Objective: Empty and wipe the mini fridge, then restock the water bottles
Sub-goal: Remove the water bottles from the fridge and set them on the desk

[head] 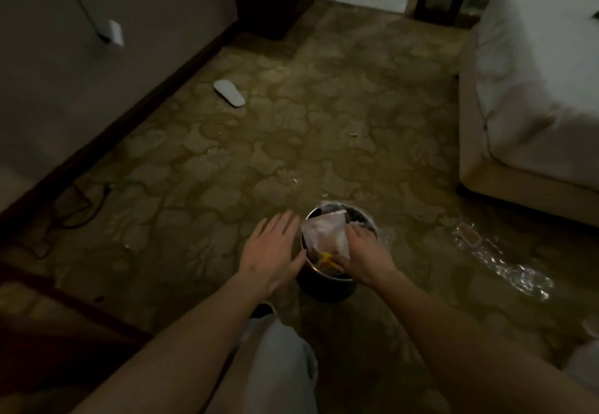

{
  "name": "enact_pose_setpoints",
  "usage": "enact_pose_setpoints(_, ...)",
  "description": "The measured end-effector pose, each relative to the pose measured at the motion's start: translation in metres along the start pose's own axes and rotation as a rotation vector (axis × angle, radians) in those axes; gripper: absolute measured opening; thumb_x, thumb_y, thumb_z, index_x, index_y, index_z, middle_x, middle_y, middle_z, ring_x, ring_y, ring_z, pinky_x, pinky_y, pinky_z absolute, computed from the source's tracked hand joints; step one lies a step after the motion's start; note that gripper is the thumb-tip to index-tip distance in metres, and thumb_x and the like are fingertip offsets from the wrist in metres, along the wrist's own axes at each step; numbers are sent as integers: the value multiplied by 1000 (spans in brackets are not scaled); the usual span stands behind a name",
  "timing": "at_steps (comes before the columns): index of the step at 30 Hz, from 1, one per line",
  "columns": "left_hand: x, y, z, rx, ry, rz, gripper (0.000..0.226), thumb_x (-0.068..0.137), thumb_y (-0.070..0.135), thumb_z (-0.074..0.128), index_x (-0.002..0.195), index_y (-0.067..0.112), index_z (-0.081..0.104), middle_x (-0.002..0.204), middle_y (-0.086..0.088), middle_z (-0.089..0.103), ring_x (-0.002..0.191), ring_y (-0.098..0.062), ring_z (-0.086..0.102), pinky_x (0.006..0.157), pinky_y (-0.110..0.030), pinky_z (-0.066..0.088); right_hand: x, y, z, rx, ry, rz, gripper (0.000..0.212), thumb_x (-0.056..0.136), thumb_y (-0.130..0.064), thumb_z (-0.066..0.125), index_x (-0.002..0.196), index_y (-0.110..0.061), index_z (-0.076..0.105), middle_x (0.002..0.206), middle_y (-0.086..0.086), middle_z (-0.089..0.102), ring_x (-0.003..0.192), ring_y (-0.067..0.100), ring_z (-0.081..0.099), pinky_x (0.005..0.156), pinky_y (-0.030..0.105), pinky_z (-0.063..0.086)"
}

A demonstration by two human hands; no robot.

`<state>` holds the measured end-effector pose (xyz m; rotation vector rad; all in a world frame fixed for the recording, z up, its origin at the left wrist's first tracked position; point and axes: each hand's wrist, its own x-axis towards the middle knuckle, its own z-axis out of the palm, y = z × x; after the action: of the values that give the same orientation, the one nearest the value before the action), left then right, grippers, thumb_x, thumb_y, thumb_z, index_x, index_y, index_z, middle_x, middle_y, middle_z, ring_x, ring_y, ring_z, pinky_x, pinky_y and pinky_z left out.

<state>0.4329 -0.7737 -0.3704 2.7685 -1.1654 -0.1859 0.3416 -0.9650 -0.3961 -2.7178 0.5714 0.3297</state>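
Observation:
A small round dark waste bin [324,287] stands on the patterned carpet in front of me. A pale plastic bag [324,230] with something yellow at its lower end sits in the bin's mouth. My right hand [363,251] presses down on the bag, fingers closed over its right side. My left hand [272,248] hovers flat beside the bin's left rim, fingers spread, holding nothing. No fridge or standing water bottle is in view.
Crumpled clear plastic [505,264] lies on the carpet to the right. A white bed [534,89] fills the right side. A white slipper [229,92] lies near the left wall, a dark cable [81,206] trails along the skirting. My trouser leg [278,365] is below.

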Motion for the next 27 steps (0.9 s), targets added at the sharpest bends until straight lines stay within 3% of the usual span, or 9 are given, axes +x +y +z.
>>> enact_pose_setpoints(4, -46, -14, -39, 44, 64, -72, 73, 96, 56, 36, 157, 21, 15, 164, 1, 15, 149, -15, 13, 123, -36, 6, -30, -66, -20, -78, 33, -148, 73, 92, -51, 55, 148, -13, 28, 155, 9, 32, 142, 27, 29, 112, 43, 34)
enact_pose_setpoints(10, -134, -40, -101, 165, 162, -197, 73, 95, 57, 35, 156, 20, 20, 160, 0, 26, 147, -17, 20, 122, -39, 9, -82, -164, -60, -65, 75, -336, 81, 93, -46, 55, 155, -16, 12, 160, 5, 23, 145, 27, 24, 115, 42, 29)
enact_pose_setpoints(14, -191, -57, -146, 229, 213, -277, 74, 96, 59, 30, 156, 19, 16, 162, 0, 21, 148, -17, 15, 122, -38, 3, -119, -224, -78, -48, 133, -462, 84, 91, -49, 56, 155, -19, 11, 159, 4, 25, 144, 26, 25, 116, 42, 28)
enact_pose_setpoints(18, -248, -72, -190, 261, 289, -360, 75, 95, 60, 32, 156, 21, 16, 162, -1, 20, 149, -18, 15, 122, -39, 8, -158, -279, -98, -75, 194, -602, 83, 91, -56, 54, 155, -20, 14, 159, 3, 24, 144, 25, 25, 115, 43, 30)
enact_pose_setpoints(27, -361, -74, -260, 376, 418, -383, 71, 94, 53, 40, 154, 19, 23, 163, 0, 19, 150, -16, 12, 123, -36, 3, -240, -382, -133, -108, 302, -828, 79, 92, -37, 59, 156, -24, 13, 161, -3, 18, 147, 20, 16, 114, 44, 33)
